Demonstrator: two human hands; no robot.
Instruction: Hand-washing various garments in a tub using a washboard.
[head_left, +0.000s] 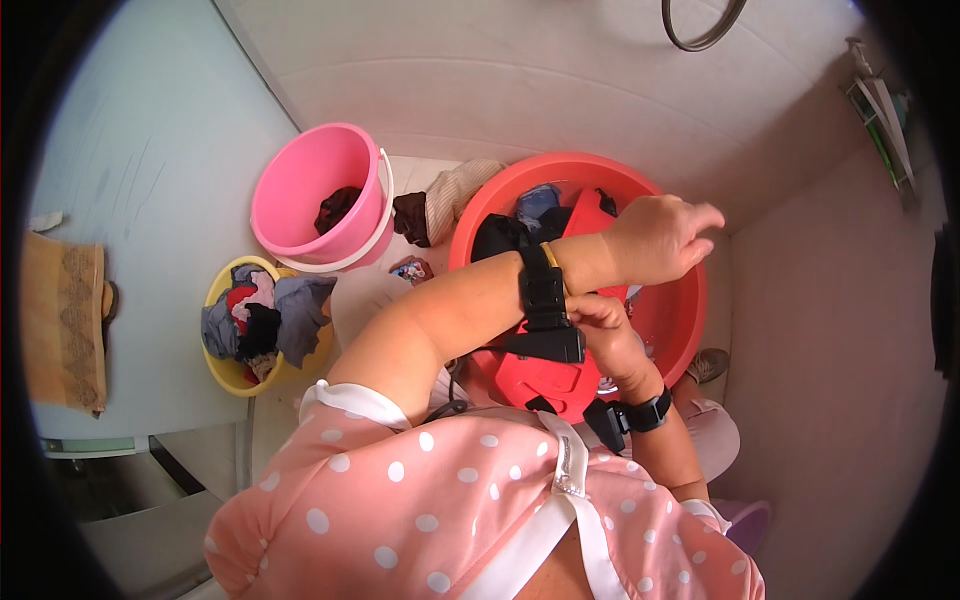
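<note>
A home washing corner with pale tiled walls and floor: a red basin (680, 310), pink bucket (300, 190) and yellow tub (225, 375) hold clothes.

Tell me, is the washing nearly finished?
Hardly begun, it looks. Clothes sit sorted in the pink bucket and yellow basin. The right hand is fingering the black wrist strap behind the left hand. Garments in the red basin and a heap beside it await.

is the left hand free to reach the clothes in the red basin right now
Probably yes: the left hand hangs open and empty right over the red basin, with the clothes close below. The right hand is only gripping the black strap on that wrist.
</note>
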